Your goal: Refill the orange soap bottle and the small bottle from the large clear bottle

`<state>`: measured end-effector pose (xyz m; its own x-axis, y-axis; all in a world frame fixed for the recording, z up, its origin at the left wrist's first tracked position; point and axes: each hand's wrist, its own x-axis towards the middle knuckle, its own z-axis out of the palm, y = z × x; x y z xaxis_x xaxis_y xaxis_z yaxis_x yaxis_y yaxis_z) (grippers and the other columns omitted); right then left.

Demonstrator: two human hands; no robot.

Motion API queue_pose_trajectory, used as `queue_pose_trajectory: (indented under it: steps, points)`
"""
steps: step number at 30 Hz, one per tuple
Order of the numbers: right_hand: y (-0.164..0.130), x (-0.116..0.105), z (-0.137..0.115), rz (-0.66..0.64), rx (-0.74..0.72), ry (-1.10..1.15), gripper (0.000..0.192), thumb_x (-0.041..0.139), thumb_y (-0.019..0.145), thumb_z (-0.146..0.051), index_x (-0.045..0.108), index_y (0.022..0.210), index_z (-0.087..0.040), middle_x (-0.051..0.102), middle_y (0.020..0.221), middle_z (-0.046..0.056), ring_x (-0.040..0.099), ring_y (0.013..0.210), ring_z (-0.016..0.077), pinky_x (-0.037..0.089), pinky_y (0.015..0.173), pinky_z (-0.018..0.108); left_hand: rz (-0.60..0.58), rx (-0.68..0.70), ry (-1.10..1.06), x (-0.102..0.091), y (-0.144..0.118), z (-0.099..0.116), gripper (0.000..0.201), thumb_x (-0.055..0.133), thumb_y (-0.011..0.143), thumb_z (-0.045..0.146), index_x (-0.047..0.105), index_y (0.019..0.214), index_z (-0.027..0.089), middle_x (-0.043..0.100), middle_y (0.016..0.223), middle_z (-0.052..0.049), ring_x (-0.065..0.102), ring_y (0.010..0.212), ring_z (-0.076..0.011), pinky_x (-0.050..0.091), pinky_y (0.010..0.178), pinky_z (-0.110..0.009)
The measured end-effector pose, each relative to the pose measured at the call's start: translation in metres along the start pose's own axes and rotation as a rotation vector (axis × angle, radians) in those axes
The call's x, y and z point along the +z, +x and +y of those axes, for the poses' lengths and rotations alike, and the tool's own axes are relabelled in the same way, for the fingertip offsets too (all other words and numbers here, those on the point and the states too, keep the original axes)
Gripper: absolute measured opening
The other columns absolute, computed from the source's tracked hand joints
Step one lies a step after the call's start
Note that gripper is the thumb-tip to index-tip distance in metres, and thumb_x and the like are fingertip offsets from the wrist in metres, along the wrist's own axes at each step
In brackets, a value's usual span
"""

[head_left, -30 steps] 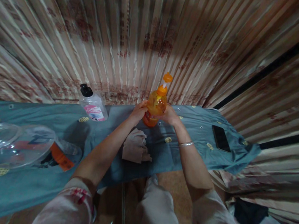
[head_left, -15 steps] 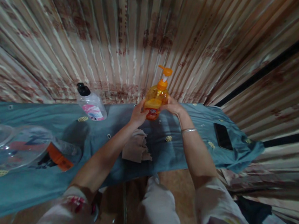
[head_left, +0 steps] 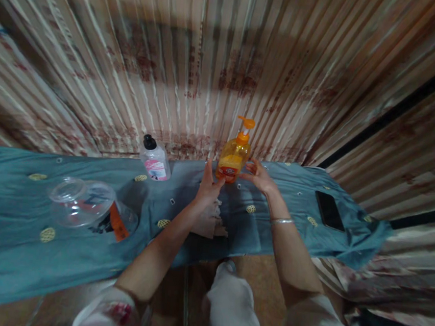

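Note:
An orange pump bottle (head_left: 233, 157) stands upright on the blue cloth (head_left: 20, 251) close to the corrugated wall. My left hand (head_left: 208, 185) is just left of the bottle's base, fingers spread, and its fingertips almost touch the bottle. Just right of the bottle, my right hand (head_left: 259, 176) is also open, with a thin bangle on the wrist. Neither hand grips anything. A crumpled pale rag (head_left: 211, 225) lies on the cloth under my left wrist.
A clear bottle with a black cap and pink label (head_left: 155, 160) stands left of the orange one. A clear plastic jar (head_left: 82, 204) lies on its side at the left. A dark phone (head_left: 330, 211) lies at the right. My knees are below the table edge.
Both hands held the orange bottle lifted; now it stands on the cloth and the hands have opened and drawn slightly away. The view has pulled back.

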<state>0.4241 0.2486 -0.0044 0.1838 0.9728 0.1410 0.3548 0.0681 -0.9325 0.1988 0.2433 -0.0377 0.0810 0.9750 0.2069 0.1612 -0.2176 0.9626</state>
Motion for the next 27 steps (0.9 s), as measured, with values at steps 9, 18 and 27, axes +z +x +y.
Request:
queue_pose_trajectory:
  steps: [9, 18, 27]
  points:
    - [-0.079, 0.080, -0.034, -0.118, -0.185, -0.110, 0.062, 0.089, 0.084, -0.059, 0.077, 0.137, -0.029, 0.083, 0.134, 0.013, 0.078, 0.129, 0.0384, 0.062, 0.115, 0.062, 0.145, 0.055, 0.002, -0.063, -0.115, -0.017, 0.089, 0.075, 0.095, 0.035, 0.035, 0.175, 0.036, 0.040, 0.187, -0.011, 0.031, 0.177, -0.0360, 0.029, 0.145, -0.061]
    - [-0.005, 0.207, -0.117, -0.315, -0.359, -0.221, 0.125, 0.100, 0.071, -0.045, 0.039, 0.177, -0.018, 0.048, 0.180, 0.022, 0.039, 0.171, 0.0433, 0.028, 0.143, 0.061, 0.194, 0.098, 0.063, -0.100, -0.134, -0.021, 0.090, 0.072, 0.094, 0.035, 0.034, 0.176, 0.027, 0.040, 0.185, -0.017, 0.031, 0.177, -0.0337, 0.024, 0.147, -0.057]
    - [0.007, 0.235, -0.136, -0.308, -0.237, -0.306, 0.070, 0.096, 0.077, -0.039, 0.071, 0.140, -0.020, 0.084, 0.128, 0.012, 0.077, 0.127, 0.0383, 0.059, 0.114, 0.054, 0.171, 0.147, 0.090, -0.111, -0.143, -0.019, 0.092, 0.071, 0.096, 0.030, 0.032, 0.179, 0.025, 0.040, 0.185, -0.018, 0.034, 0.176, -0.0355, 0.028, 0.146, -0.058]
